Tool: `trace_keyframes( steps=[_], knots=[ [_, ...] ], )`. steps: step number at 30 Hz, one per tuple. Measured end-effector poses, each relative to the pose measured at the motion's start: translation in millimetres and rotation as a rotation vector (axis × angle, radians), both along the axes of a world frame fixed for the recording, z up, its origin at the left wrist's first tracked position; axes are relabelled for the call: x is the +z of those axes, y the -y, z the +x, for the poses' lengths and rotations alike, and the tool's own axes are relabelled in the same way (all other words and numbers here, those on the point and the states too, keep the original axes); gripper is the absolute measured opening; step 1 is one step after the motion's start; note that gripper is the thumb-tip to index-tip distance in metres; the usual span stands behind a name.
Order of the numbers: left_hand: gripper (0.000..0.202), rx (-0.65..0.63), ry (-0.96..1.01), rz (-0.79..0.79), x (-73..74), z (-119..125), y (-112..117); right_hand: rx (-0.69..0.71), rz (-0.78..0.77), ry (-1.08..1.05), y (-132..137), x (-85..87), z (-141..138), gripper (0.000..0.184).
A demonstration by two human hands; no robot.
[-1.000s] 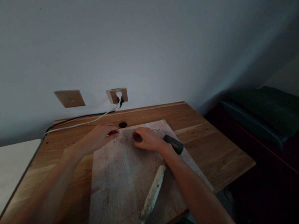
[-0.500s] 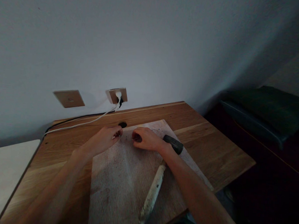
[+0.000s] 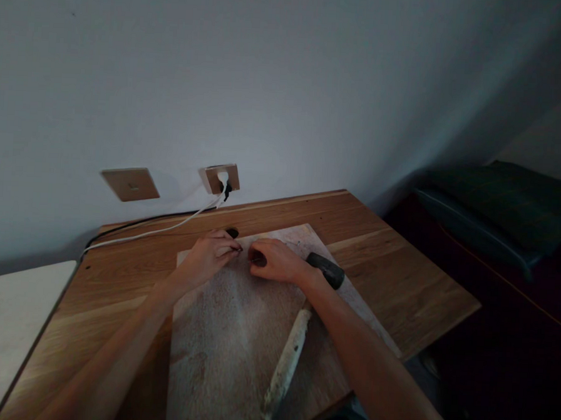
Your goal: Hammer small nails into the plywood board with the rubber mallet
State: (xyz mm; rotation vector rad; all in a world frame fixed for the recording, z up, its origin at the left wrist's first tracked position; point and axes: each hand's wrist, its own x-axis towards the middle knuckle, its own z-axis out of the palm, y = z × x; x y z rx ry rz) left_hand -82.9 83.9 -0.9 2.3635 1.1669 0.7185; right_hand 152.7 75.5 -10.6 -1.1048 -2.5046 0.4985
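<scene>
Over the far part of a pale wooden board (image 3: 227, 332), my left hand (image 3: 210, 256) is closed in a pinch. A tiny dark thing shows at its fingertips, too small to name. Just to its right, my right hand (image 3: 275, 260) has its fingers curled together, with a thin, small thing barely visible in them. The fingertips of both hands are close together but apart. A hammer lies on the board; its black head (image 3: 325, 270) is beside my right wrist, and its worn whitish handle (image 3: 287, 364) slants toward me. My right forearm hides part of the hammer.
Under the board is a wooden table (image 3: 399, 285), with a dark round hole (image 3: 232, 232) behind my left hand. A white cable (image 3: 166, 231) runs from a wall socket (image 3: 222, 178) along the table's back edge. A white surface (image 3: 15, 328) stands at the left.
My left hand has moved right and slightly up, closer to my right hand, and its fingers have turned toward it. My right hand and the hammer stay in place.
</scene>
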Motion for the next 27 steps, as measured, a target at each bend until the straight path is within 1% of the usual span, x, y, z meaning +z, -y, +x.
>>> trace_keyframes(
  steps=[4, 7, 10, 15, 18, 21, 27],
  knots=[
    [0.022, -0.021, -0.046, -0.063, -1.2, -0.8, 0.7, 0.001, 0.003, -0.020, 0.7, 1.6, -0.5, 0.008],
    [0.024, -0.020, -0.071, -0.094, -2.0, -1.5, 1.1, -0.006, 0.004, -0.033, 1.5, 3.1, -0.8, 0.010],
    [0.021, -0.015, -0.088, -0.122, -1.5, -2.0, 1.3, -0.011, 0.002, -0.038, 2.2, 4.2, -1.1, 0.012],
    [0.020, -0.009, -0.110, -0.151, -3.3, -1.5, 1.8, -0.007, 0.002, -0.028, 0.8, 2.4, -1.3, 0.009],
    [0.022, -0.007, -0.105, -0.155, -6.3, -0.6, 2.1, -0.005, 0.006, -0.022, -0.4, 0.5, -1.1, 0.008],
    [0.021, 0.004, -0.124, -0.142, -6.1, 1.0, 2.7, -0.004, 0.009, -0.019, -0.5, 0.5, -1.1, 0.009],
    [0.012, 0.109, -0.203, -0.084, -0.7, 7.4, 6.5, -0.008, 0.017, -0.014, 1.4, 3.3, -1.3, 0.010]
  ],
)
